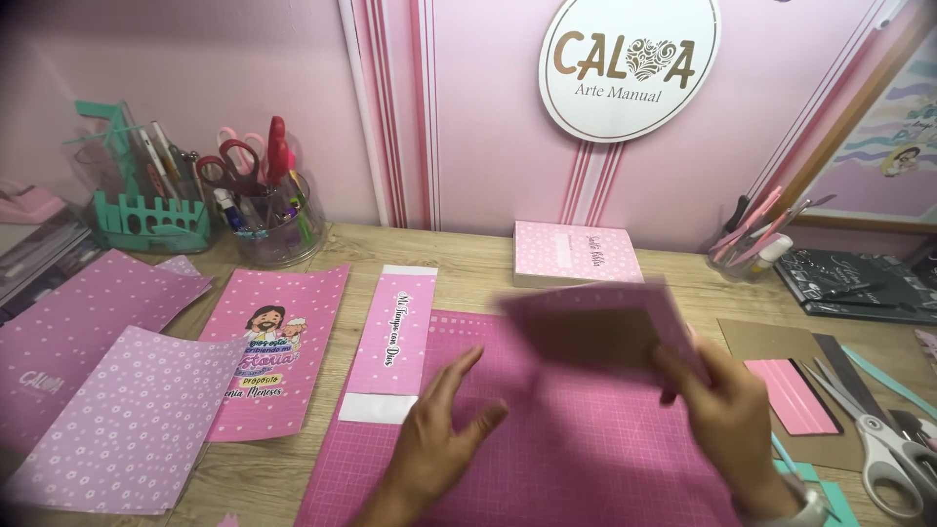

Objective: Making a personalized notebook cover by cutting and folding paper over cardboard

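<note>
The right hand [727,405] is clamped on the near right edge of a pink-covered board [595,327], thumb on its brown inner face and fingers behind, holding it tilted up above the pink cutting mat [586,459]; the board is blurred, so its finer detail cannot be told. The left hand [444,439] lies flat on the cutting mat with its fingers spread apart and gripping nothing, its fingertips just short of the board's lower left corner. Touching the cutting mat's left edge and partly overlapping it lies a narrow pink strip [390,342] with white ends and a line of script along it. Left of the cutting mat, on the wooden surface [468,259], is a pink printed sheet [273,346] with a cartoon figure, and further left from the mat several pink patterned sheets [117,420] overlap one another. Beyond the cutting mat, against the wall, rests a pink dotted book [576,252]. To the right of the cutting mat sits a brown card [771,342] carrying a small pink ribbed piece [791,395], with a pair of grey-handled scissors [883,439] just beside it. Far left and behind the cutting mat stand a clear tub of scissors and pens [268,220] and a teal organiser [146,215].
</note>
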